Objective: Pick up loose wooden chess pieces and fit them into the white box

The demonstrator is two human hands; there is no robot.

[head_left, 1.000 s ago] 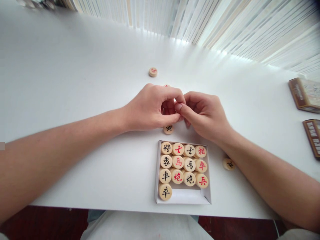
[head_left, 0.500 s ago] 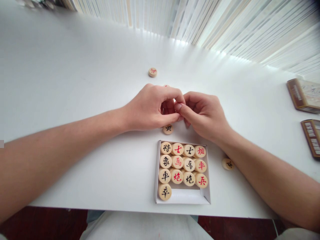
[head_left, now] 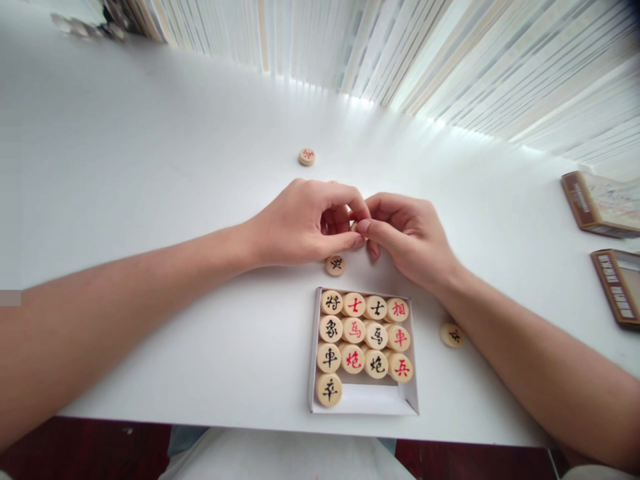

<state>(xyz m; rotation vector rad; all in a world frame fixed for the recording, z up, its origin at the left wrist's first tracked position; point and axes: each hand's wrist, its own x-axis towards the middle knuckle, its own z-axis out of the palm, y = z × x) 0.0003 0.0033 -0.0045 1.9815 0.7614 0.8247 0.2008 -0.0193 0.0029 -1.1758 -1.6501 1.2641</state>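
My left hand (head_left: 305, 223) and my right hand (head_left: 407, 233) meet fingertip to fingertip over the white table (head_left: 150, 200), both curled closed. A sliver of a wooden chess piece (head_left: 353, 226) shows between the pinching fingers; which hand grips it is unclear. Just under my left thumb a black-marked piece (head_left: 335, 265) lies flat. Below the hands sits a white box (head_left: 363, 401) filled with several round wooden chess pieces marked in red and black, its bottom row mostly bare.
A red-marked piece (head_left: 307, 157) lies further back on the table. Another black-marked piece (head_left: 452, 335) rests beside my right forearm. Two brown box parts (head_left: 597, 203) (head_left: 617, 287) lie at the right edge. Vertical blinds run along the far side.
The view has tipped up a little, so everything sits slightly lower. Both hands stay pinched together in the same place; my right fingers have shifted slightly.
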